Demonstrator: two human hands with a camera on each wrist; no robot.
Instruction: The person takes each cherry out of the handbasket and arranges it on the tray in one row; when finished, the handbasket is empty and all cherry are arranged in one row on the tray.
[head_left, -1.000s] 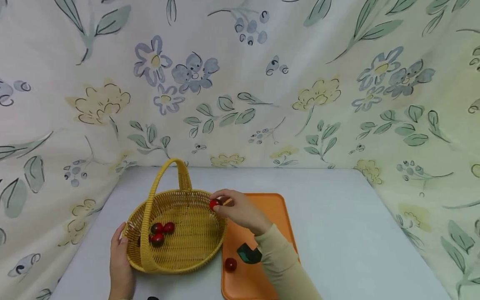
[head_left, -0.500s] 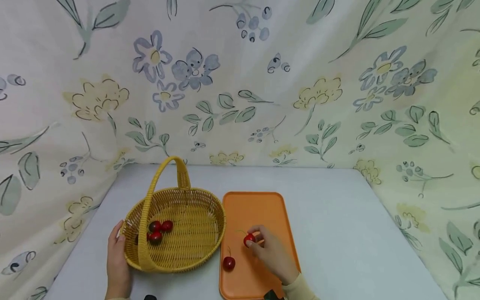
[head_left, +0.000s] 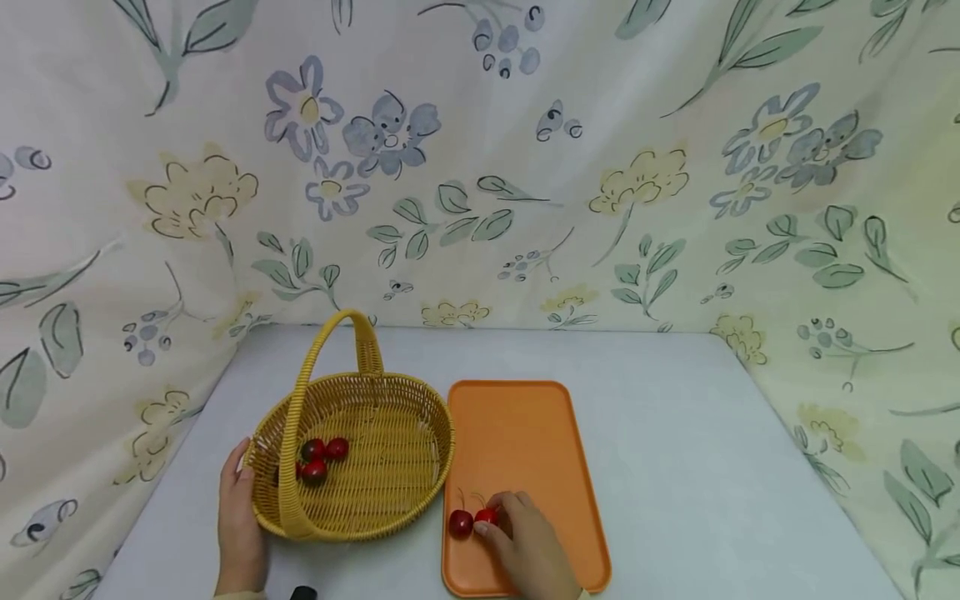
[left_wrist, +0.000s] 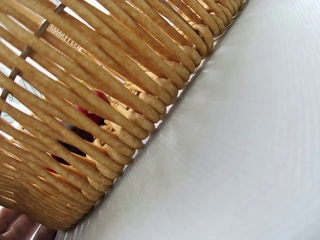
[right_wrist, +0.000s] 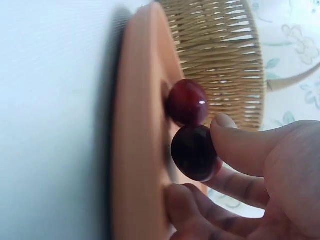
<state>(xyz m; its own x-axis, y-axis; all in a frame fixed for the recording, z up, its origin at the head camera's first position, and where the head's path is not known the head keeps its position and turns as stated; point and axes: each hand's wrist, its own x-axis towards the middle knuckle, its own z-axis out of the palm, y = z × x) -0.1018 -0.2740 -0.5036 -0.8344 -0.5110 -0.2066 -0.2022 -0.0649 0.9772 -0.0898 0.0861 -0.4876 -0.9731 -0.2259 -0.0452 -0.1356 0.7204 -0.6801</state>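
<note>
My right hand (head_left: 528, 546) is low over the orange tray (head_left: 517, 433), pinching a red cherry (head_left: 486, 518) by its body between thumb and fingers. That cherry looks dark in the right wrist view, close against another cherry (right_wrist: 187, 102) that lies on the tray near its left edge. Thin stems rise from both. At the left, my left hand (head_left: 242, 525) holds the side of the yellow wicker basket (head_left: 390, 467), with its thumb at the rim. Several dark red cherries (head_left: 315, 473) lie in the basket's left part, some partly hidden behind the handle.
The basket's tall handle (head_left: 296, 425) arches over its left part. Basket and tray stand side by side on a white table (head_left: 675, 467). A flowered cloth (head_left: 525, 167) hangs behind. A small black object (head_left: 303, 592) shows at the front edge of view.
My right hand has moved from above the basket's right rim down to the tray's front left, carrying the pinched cherry beside the other one. The left hand stays at the basket.
</note>
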